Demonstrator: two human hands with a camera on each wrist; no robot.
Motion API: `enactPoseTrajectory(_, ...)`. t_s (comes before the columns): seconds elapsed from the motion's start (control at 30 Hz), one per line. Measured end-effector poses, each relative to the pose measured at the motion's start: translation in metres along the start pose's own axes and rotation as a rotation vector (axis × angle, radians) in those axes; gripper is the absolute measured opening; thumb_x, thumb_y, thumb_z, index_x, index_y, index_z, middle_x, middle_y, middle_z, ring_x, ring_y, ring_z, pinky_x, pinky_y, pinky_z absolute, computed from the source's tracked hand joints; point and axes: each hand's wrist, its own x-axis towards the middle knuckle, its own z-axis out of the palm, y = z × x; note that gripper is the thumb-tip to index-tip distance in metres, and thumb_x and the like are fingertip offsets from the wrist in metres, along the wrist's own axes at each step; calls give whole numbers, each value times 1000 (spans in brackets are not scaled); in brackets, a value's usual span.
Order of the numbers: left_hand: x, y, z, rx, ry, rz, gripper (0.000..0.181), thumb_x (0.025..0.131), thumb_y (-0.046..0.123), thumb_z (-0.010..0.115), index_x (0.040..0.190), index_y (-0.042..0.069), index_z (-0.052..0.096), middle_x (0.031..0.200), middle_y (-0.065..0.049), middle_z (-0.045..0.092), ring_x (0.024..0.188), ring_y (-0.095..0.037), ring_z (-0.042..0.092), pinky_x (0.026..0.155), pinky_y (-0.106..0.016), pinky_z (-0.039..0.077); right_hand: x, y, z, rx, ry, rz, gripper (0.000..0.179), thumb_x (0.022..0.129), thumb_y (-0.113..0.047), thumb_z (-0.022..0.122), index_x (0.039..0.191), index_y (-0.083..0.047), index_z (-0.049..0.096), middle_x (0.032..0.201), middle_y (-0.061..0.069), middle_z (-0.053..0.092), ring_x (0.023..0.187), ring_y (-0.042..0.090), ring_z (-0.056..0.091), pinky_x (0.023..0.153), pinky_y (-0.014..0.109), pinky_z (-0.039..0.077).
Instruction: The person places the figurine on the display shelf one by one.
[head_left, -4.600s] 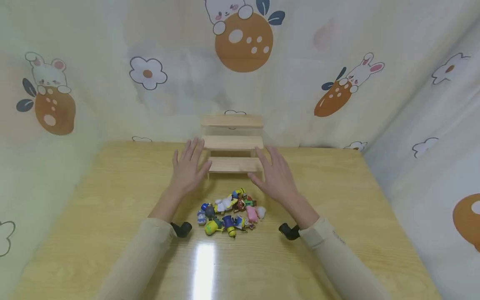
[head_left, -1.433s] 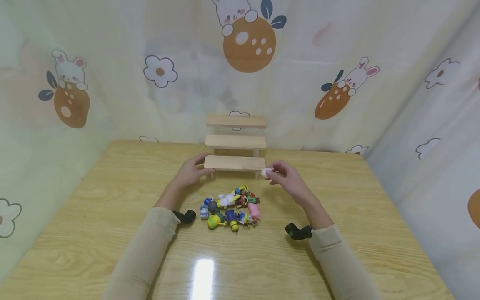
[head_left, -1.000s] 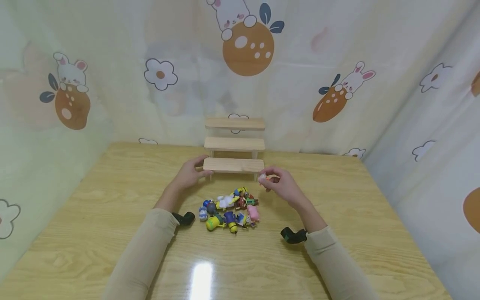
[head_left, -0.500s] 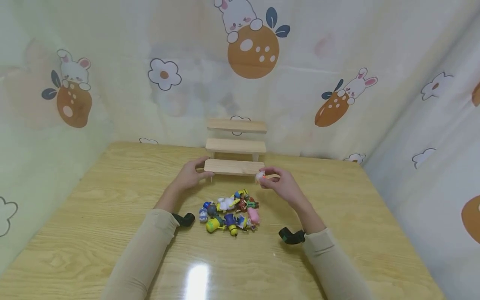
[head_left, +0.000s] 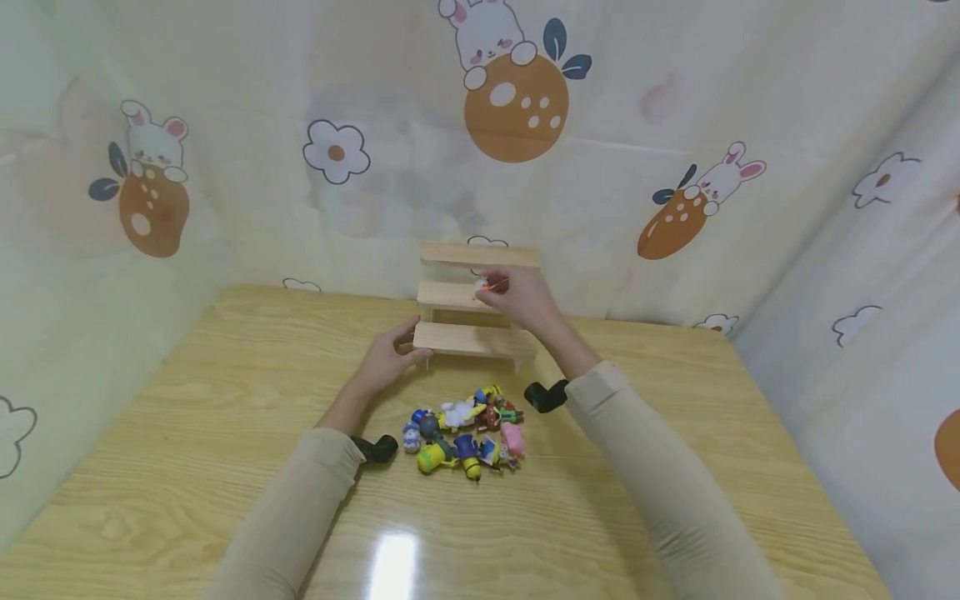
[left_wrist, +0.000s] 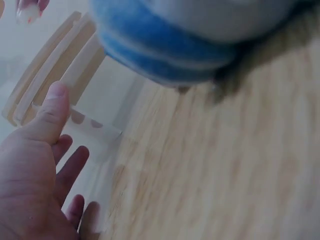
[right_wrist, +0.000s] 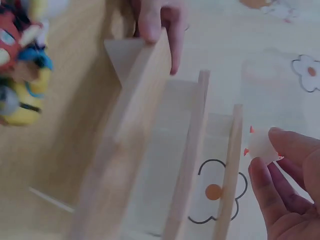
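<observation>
My right hand (head_left: 527,297) pinches a small white toy figure (right_wrist: 262,146) with orange-red bits between thumb and fingertips. In the head view it is in front of the upper boards of a three-tier wooden display stand (head_left: 453,337). The right wrist view shows the toy just beyond the edge of the top board. At the stand's left end, my left hand (head_left: 384,360) holds the lowest board, thumb at the front and fingers behind. On the table before the stand lies a pile of toy figures (head_left: 467,444), among them a pink one (head_left: 513,439) and several yellow-and-blue ones.
The wooden table (head_left: 225,400) runs back to a patterned curtain (head_left: 405,125) close behind the stand. Black wrist-camera mounts (head_left: 546,397) stick out at both cuffs. The toy pile lies between my forearms.
My right hand took the white toy from the pile's right side, turned it beside the lowest board, then raised it leftward to the upper boards. My left hand came to the stand's left end and stays.
</observation>
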Motion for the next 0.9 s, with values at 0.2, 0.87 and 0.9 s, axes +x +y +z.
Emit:
enactPoseTrajectory(0.2,-7,-3,-1,-66,37,-3,79,82,34,74,146,8,36,142,-17,48,127,-35,49,107,-44,39,30,-11,1,-53,3,-48,30,91,-22,64,116,-4,65,110,13,69,100,25,67,85,36,54)
enactPoseTrajectory(0.87,-5,-2,1,-48,50,-10,75,83,36,72,145,10,39,138,-14,53,121,-31,56,102,-42,45,91,-35,32,-46,186,-72,35,90,-21,67,121,-6,60,104,11,67,96,22,65,84,33,54)
enactPoseTrajectory(0.9,-4,-2,1,-50,47,-12,75,83,36,72,145,11,39,138,-14,53,121,-31,56,101,-41,46,92,-35,34,-41,196,-74,35,90,-20,67,121,-6,60,104,11,67,96,22,65,84,33,54)
